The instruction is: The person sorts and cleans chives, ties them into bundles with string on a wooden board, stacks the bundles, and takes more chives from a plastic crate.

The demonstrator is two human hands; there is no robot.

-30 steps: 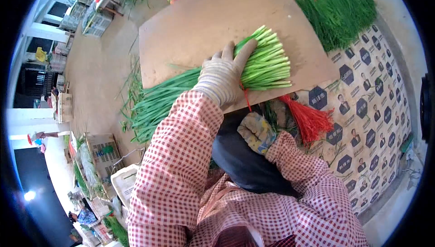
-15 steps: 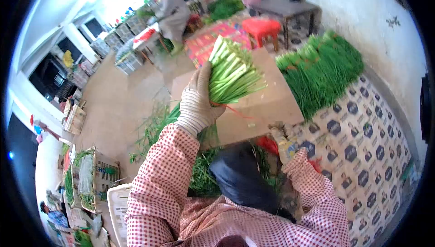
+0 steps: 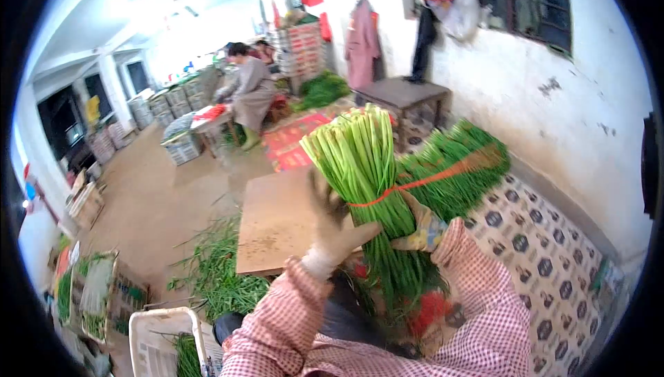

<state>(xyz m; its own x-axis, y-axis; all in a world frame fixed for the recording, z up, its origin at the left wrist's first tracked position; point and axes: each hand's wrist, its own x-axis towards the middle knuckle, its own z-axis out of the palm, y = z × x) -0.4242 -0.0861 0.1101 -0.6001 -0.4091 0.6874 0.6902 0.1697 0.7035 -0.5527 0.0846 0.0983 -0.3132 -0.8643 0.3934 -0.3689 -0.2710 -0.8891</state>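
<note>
A thick bundle of chives stands tilted in front of me, pale cut ends up and green leaves hanging down. An orange-red tie crosses its middle, and a strip trails off to the right. My gloved right hand grips the bundle from the right, below the tie. At its left side is my gloved left hand, blurred, with fingers apart and thumb reaching over the leaves. Behind the bundle lies a brown board.
More chives are heaped on the patterned floor sheet at right. Loose leaves lie left of the board, near a white basket. A person sits farther back. A low dark table stands by the wall.
The bundle has turned upright and come closer, its tied middle now showing. My right hand has risen from beside the board to grip it. My left hand has moved lower, and the view has tilted up.
</note>
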